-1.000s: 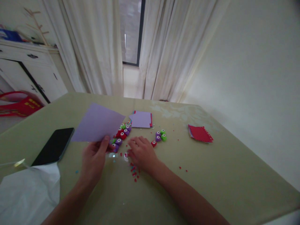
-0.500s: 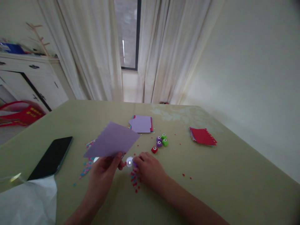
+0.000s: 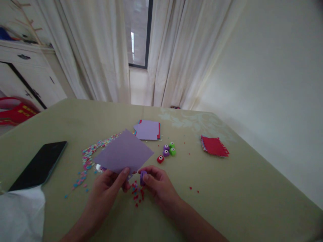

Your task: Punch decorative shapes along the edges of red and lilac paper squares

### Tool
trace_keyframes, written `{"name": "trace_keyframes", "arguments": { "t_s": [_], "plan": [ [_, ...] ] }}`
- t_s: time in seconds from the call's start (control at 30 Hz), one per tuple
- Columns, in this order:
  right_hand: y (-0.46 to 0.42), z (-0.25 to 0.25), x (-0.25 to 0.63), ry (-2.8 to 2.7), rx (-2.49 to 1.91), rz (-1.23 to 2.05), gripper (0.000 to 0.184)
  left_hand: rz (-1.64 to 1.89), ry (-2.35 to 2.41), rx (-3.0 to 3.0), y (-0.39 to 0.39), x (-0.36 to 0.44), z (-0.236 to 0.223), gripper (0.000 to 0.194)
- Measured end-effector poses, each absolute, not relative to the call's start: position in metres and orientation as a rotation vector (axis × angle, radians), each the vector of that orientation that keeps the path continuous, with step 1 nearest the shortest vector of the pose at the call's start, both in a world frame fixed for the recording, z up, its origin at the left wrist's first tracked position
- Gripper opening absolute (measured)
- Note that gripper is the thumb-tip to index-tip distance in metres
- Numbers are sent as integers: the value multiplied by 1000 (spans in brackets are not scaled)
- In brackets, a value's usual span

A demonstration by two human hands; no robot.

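Left hand pinches lilac paper sheet, thumb on near side, one corner pointing right. Right hand grips purple craft punch, long axis roughly upright, just beside the sheet's lower right edge (contact: cannot tell). Left fingers partly behind sheet; punch slot too small to make out.

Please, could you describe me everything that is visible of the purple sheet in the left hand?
The purple sheet looks like thin, plain, matte paper, unfolded and appearing diamond-shaped from here. The left hand holds its near part, thumb on the upper face. It slants above the table; whether the right hand touches it is unclear.
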State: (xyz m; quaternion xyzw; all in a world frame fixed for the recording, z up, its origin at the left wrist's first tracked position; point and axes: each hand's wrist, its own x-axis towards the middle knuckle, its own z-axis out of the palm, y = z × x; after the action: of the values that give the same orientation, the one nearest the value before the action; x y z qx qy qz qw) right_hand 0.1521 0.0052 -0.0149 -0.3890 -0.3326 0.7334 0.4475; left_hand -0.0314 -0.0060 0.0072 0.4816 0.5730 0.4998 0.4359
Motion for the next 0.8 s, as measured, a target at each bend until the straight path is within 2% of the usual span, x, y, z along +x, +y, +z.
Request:
{"name": "trace_keyframes", "arguments": {
  "t_s": [0.37,0.53,0.8],
  "plan": [
    [3,-18,143,-685,-752,1863,57,1166,1433,1356,-15,-22,1,36],
    [3,-18,145,-667,-758,1872,52,1141,1418,1296,-14,-24,-1,38],
    [4,-16,143,-633,-749,1873,57,1133,1407,1365,-14,-21,-3,36]
  ]
}}
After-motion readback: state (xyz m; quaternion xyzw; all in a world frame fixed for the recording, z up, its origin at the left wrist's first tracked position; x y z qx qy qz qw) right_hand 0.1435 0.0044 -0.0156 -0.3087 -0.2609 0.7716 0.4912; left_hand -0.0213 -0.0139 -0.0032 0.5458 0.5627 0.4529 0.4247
